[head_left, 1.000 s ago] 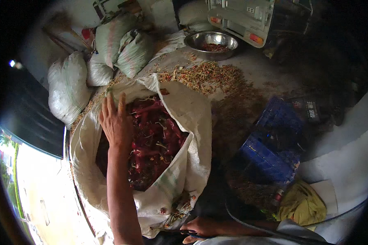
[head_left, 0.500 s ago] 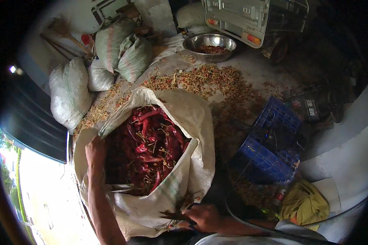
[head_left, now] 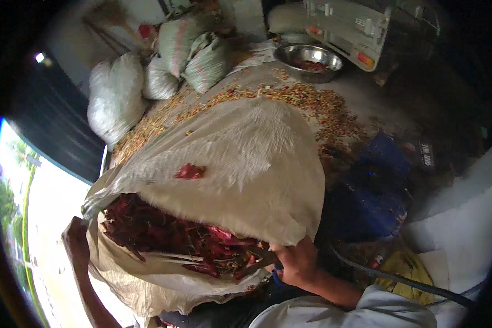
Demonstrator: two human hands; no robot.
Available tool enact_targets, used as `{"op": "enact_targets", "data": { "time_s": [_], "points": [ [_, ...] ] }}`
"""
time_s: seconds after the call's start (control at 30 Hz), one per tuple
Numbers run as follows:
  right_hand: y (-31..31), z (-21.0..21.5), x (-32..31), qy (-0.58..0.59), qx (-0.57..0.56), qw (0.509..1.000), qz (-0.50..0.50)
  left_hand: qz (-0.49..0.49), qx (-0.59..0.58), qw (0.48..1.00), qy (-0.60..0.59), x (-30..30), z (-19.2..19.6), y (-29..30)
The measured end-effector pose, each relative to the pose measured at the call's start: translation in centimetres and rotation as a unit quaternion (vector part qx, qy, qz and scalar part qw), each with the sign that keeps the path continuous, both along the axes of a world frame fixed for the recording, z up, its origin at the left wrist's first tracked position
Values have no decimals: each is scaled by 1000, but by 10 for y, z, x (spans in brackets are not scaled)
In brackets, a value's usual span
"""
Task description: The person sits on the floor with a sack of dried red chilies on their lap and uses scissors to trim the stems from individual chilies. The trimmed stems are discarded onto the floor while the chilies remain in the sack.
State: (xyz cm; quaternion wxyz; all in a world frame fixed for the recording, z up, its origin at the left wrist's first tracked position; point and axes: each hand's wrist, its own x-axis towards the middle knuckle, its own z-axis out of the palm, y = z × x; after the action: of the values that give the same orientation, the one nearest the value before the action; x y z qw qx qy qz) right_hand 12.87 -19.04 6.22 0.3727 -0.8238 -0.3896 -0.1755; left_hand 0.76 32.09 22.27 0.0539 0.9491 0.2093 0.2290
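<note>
Two bare hands grip the mouth of a large off-white woven sack point(head_left: 240, 142), which we see filling the near middle of a concrete floor point(head_left: 361, 104). At the near left, we find the person's left hand point(head_left: 77, 239) clenched on the sack's left edge. At the near right, the person's right hand point(head_left: 296, 263) grasps the opposite edge, and we spot a small blue loop point(head_left: 277, 277) against its fingers, too little of it showing for us to name.

Between the hands, dark red dried chili peppers point(head_left: 169, 232) lie inside the sack, visible to us through a long slanting opening. The far side of the cloth bulges broadly over the contents, and a single crumpled red pepper piece point(head_left: 191, 171) rests on its outer surface.

Beyond the sack, we see a spread of yellowish and reddish plant scraps point(head_left: 322, 112) on the floor. Bulging pale woven sacks point(head_left: 115, 98) stand at the far left, while a round shiny metal basin point(head_left: 309, 72) with reddish contents sits at the far side, near the rear of a grey vehicle point(head_left: 350, 33). On the right, we make out a blue plastic crate point(head_left: 374, 191) in shadow, with a yellow-green cloth point(head_left: 407, 273) on its near side.
</note>
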Motion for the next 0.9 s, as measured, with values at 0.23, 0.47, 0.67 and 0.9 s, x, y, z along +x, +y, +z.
{"op": "enact_targets", "data": {
  "time_s": [0.23,0.47,0.67,0.9],
  "points": [
    [-1,-18,-10,-42,-50,998,-15,0,70,997,-18,22,-12,1],
    [3,-6,13,2,-86,986,-140,-14,56,998,5,49,-9,-30],
    [5,-18,19,37,-21,994,-96,6,-14,1000,18,60,-37,-27],
    [29,-41,58,154,172,969,-93,10,65,994,83,93,-75,-44]
  ]
}}
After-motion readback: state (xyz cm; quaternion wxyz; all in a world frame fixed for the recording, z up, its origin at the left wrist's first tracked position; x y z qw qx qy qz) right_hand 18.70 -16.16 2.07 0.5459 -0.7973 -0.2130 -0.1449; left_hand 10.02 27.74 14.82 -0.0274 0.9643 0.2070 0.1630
